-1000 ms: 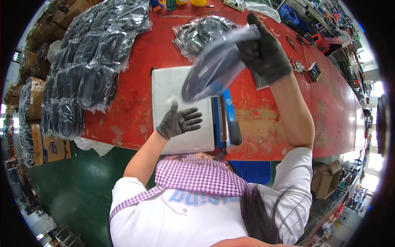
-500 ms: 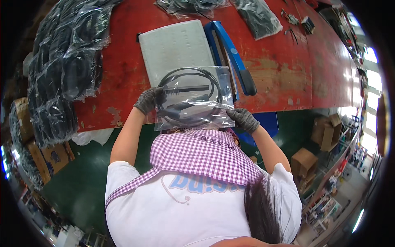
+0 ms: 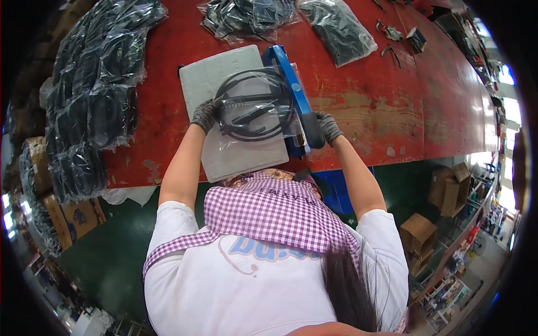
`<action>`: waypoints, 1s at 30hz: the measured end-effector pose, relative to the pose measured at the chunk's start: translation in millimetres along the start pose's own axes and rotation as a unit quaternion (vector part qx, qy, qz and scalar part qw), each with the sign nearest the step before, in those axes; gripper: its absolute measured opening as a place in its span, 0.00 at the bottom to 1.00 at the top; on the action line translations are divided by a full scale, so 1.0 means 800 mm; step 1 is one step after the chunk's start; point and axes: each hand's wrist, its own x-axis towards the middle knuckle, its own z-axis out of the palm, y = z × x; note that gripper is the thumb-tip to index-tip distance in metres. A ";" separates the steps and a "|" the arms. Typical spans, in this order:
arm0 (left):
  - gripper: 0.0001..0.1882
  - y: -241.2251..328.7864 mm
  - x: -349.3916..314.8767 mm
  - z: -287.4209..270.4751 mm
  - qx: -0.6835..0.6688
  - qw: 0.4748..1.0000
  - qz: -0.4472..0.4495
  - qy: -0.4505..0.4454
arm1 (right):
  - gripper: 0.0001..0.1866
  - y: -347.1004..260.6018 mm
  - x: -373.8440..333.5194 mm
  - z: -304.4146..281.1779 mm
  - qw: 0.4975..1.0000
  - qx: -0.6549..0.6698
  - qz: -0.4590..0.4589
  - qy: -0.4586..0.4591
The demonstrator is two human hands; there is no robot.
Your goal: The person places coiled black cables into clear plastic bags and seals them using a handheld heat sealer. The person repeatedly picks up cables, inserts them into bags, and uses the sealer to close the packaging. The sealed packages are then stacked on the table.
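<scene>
A clear bag [image 3: 258, 112] with a black cable coil [image 3: 246, 137] inside sits over a pale board [image 3: 193, 84] near the worktop's front edge. A blue lever [image 3: 296, 87] crosses the bag's right side, a strip of film showing beyond it. Farther up the worktop [image 3: 358, 101] are a bundle of bagged cables [image 3: 249, 17] and, to its right, a flat packed bag [image 3: 339, 31]; a large pile of bagged coils [image 3: 112, 73] fills the left, and a small dark box [image 3: 416, 40] lies at upper right.

The clear bag spans the space between the hands. The left hand [image 3: 206, 115] grips its left edge; the right hand [image 3: 329, 127] is beside the lever's black handle [image 3: 314, 131], fingers near it, though I cannot tell whether they close around it.

The film is glossy and creased, the coil roughly round with straight dark pieces across its middle. The board is rectangular and matte; the worktop's red paint is worn to brown patches. Both gloves are dark grey.
</scene>
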 end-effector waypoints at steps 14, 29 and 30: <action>0.08 0.002 -0.011 -0.006 -0.060 0.996 0.011 0.071 | 0.29 -0.164 -0.093 0.056 0.854 -0.462 -0.219 0.094; 0.17 -0.002 -0.065 -0.023 0.119 0.985 -0.127 -0.016 | 0.21 -0.033 -0.073 0.097 0.797 -0.434 -0.365 0.206; 0.17 -0.003 -0.082 -0.020 0.120 0.981 -0.150 -0.036 | 0.21 -0.033 -0.074 0.097 0.795 -0.435 -0.369 0.207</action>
